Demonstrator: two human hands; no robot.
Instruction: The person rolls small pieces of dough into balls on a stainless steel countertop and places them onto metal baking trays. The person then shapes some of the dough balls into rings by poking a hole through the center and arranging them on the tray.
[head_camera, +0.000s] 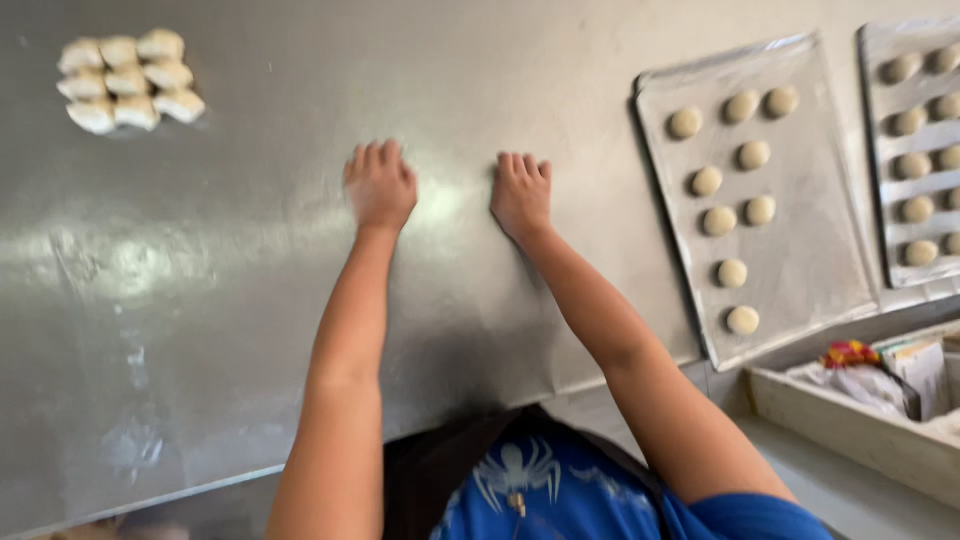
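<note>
Blue cloth of the person's shirt (560, 490) fills the bottom edge of the view, with a dark apron strip beside it; both bare forearms extend upward from it onto the steel desk (200, 300); at lower right a shallow wooden box (850, 425) holds crumpled wrappers and paper. Left hand (380, 185) lies palm down on the desk, fingers together and slightly curved; right hand (520, 192) lies palm down just beside it, fingers likewise closed up; the two hands are near each other but apart. Whether either palm covers a piece of dough cannot be told, since nothing shows beneath them; neither hand visibly grips anything. Right of the right hand, a metal baking tray (800, 260) rests on the desk and carries nine round dough balls (718, 221) set in loose rows; a second tray (885, 60) lies just beyond it at the right edge, also bearing dough balls. At far upper left, well apart from both hands, a cluster of cut dough pieces (128, 80) sits packed together on the desk.
</note>
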